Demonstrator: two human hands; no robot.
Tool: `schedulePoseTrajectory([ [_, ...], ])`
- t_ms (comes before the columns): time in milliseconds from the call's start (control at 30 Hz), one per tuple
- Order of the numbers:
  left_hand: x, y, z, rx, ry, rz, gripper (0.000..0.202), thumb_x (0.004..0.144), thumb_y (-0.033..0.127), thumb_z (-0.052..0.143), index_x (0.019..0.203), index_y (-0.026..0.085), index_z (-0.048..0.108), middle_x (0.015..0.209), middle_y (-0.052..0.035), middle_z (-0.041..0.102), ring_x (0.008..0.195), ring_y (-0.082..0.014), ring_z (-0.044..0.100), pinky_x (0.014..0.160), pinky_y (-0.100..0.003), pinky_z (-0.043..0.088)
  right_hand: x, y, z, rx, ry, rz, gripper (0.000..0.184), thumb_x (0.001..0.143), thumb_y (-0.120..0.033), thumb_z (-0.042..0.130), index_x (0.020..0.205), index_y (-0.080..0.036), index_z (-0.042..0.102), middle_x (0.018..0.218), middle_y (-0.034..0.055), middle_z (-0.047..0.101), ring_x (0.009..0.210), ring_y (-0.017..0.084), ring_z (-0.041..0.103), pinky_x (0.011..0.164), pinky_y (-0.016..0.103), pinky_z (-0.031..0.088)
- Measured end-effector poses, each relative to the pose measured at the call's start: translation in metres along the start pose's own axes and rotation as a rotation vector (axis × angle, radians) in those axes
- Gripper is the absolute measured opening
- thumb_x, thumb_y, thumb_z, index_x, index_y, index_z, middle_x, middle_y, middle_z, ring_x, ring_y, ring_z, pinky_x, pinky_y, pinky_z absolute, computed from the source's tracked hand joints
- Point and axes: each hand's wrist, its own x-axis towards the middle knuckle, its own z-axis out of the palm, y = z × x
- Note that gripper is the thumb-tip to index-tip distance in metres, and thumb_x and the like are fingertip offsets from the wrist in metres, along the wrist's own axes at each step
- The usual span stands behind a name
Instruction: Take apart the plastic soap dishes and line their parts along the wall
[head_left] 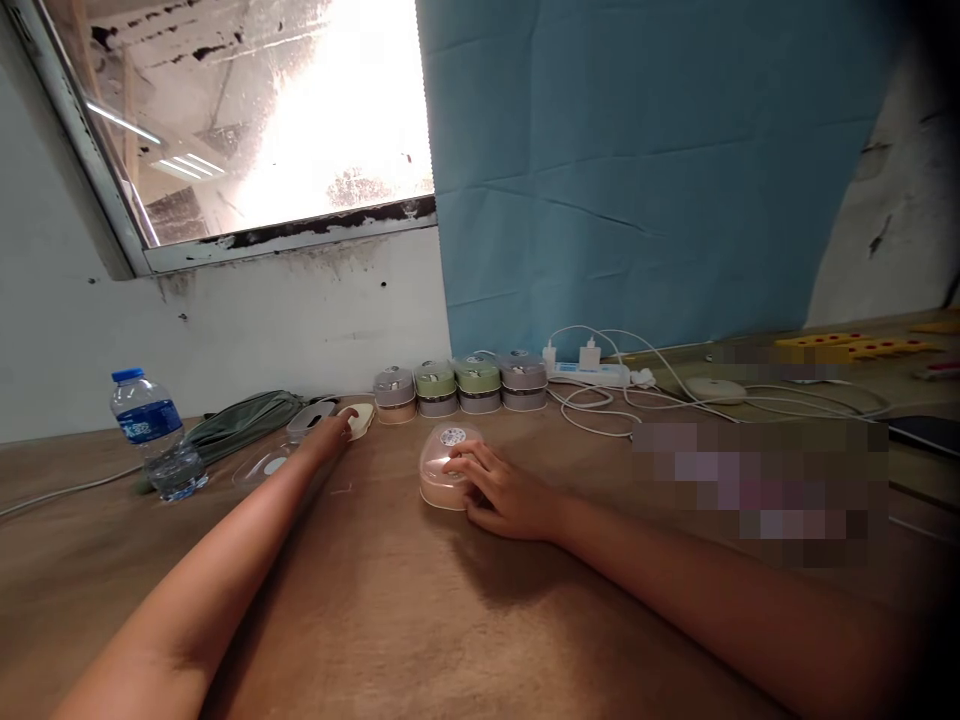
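- A water bottle (154,435) with a blue cap and blue label stands toward the far left corner of the tabletop (360,620), partly filled.
- Just right of it, a dark green cloth (244,422) lies bunched toward the far edge.
- In front of the cloth sits a clear lid (251,468) (a white disc shows on it), with a gray piece (298,424) close behind, partly hidden by the arm.
- The left hand (330,440) reaches toward the far edge, its fingers touching some cream pieces (361,424); whether it grips them, I cannot tell.
- Near the far edge, four small boxes stand side by side: a gray-topped one with a peach base (395,395), two green-topped ones (457,382), and a gray one (523,381).
- In front of that row, well in from the near edge, is a pink box (441,488) under a clear top.
- The right hand (510,495), well apart from the left, lies against the pink box's right side, fingers curved over its top (how firmly, I cannot tell).
- Behind, a white power strip (592,374) lies by the far edge, with white cables (592,402) looping rightward.
- A yellow thing (855,347) lies toward the far right corner.
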Motion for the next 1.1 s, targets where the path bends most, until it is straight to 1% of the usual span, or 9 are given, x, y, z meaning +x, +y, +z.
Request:
schedulePoseTrajectory([
  [200, 0.007, 0.008, 0.017, 0.072, 0.064, -0.117, 0.040, 0.079, 0.012, 0.038, 0.119, 0.017, 0.040, 0.101, -0.0090, 0.063, 0.094, -0.0203, 0.057, 0.081, -0.030, 0.039, -0.001, 0.002, 0.001, 0.007, 0.008, -0.003, 0.045, 0.070, -0.008, 0.049, 0.114, -0.017, 0.044, 0.118, 0.0135, 0.043, 0.113, 0.024, 0.040, 0.092, 0.040, 0.039],
  [333, 0.002, 0.017, 0.019, 0.106, 0.132, -0.139, 0.043, 0.080, 0.014, 0.038, 0.122, 0.013, 0.036, 0.118, -0.0142, 0.054, 0.109, -0.0240, 0.049, 0.094, -0.038, 0.031, -0.001, 0.002, 0.001, 0.000, -0.002, -0.002, 0.046, 0.070, -0.008, 0.049, 0.115, -0.016, 0.044, 0.118, 0.0138, 0.043, 0.115, 0.024, 0.038, 0.094, 0.040, 0.037],
  [400, -0.003, 0.021, 0.017, 0.118, 0.154, -0.120, 0.043, 0.080, 0.016, 0.040, 0.123, 0.012, 0.037, 0.124, -0.0156, 0.049, 0.114, -0.0261, 0.045, 0.097, -0.040, 0.027, -0.001, 0.001, 0.000, -0.002, -0.012, 0.005, 0.048, 0.069, -0.008, 0.049, 0.116, -0.017, 0.044, 0.119, 0.0135, 0.042, 0.114, 0.024, 0.039, 0.092, 0.040, 0.039],
  [567, -0.014, 0.025, 0.013, 0.110, 0.109, -0.043, 0.032, 0.081, 0.020, 0.039, 0.108, 0.014, 0.055, 0.112, -0.0117, 0.059, 0.105, -0.0240, 0.053, 0.094, -0.037, 0.033, 0.000, -0.001, -0.002, 0.017, -0.028, 0.024, 0.048, 0.070, -0.008, 0.049, 0.117, -0.018, 0.043, 0.119, 0.0131, 0.042, 0.111, 0.023, 0.042, 0.090, 0.039, 0.040],
  [667, -0.016, 0.025, 0.013, 0.088, 0.094, -0.014, 0.033, 0.083, 0.021, 0.036, 0.102, 0.014, 0.061, 0.113, -0.0115, 0.059, 0.103, -0.0221, 0.055, 0.092, -0.033, 0.037, 0.000, -0.001, -0.002, 0.025, -0.020, 0.022, 0.047, 0.070, -0.008, 0.049, 0.115, -0.018, 0.044, 0.119, 0.0132, 0.042, 0.111, 0.023, 0.041, 0.091, 0.039, 0.040],
  [833, -0.017, 0.023, 0.016, 0.052, 0.086, -0.020, 0.038, 0.084, 0.022, 0.033, 0.108, 0.013, 0.060, 0.121, -0.0122, 0.054, 0.111, -0.0220, 0.051, 0.095, -0.032, 0.037, -0.001, 0.000, -0.002, 0.034, -0.044, 0.025, 0.048, 0.070, -0.007, 0.048, 0.117, -0.017, 0.043, 0.120, 0.0136, 0.041, 0.112, 0.023, 0.041, 0.091, 0.038, 0.040],
  [933, -0.021, 0.021, 0.017, 0.035, 0.074, -0.029, 0.039, 0.083, 0.023, 0.035, 0.114, 0.014, 0.057, 0.125, -0.0096, 0.052, 0.115, -0.0210, 0.047, 0.097, -0.032, 0.035, 0.000, 0.000, -0.002, 0.037, -0.031, 0.019, 0.048, 0.070, -0.007, 0.048, 0.116, -0.018, 0.043, 0.119, 0.0132, 0.041, 0.113, 0.023, 0.040, 0.092, 0.039, 0.039],
  [1033, -0.024, 0.020, 0.015, 0.022, 0.069, -0.022, 0.039, 0.083, 0.023, 0.036, 0.115, 0.016, 0.056, 0.126, -0.0085, 0.051, 0.116, -0.0208, 0.047, 0.098, -0.032, 0.035, 0.000, 0.000, -0.001, 0.040, -0.028, 0.018, 0.047, 0.070, -0.007, 0.048, 0.116, -0.018, 0.044, 0.119, 0.0133, 0.041, 0.112, 0.023, 0.041, 0.092, 0.039, 0.040],
  [1100, -0.026, 0.021, 0.013, 0.014, 0.083, -0.017, 0.039, 0.082, 0.022, 0.037, 0.116, 0.015, 0.056, 0.126, -0.0102, 0.052, 0.115, -0.0226, 0.047, 0.098, -0.034, 0.035, 0.000, 0.000, -0.001, 0.042, -0.027, 0.014, 0.048, 0.070, -0.008, 0.048, 0.117, -0.018, 0.044, 0.119, 0.0128, 0.042, 0.111, 0.023, 0.042, 0.092, 0.039, 0.040],
])
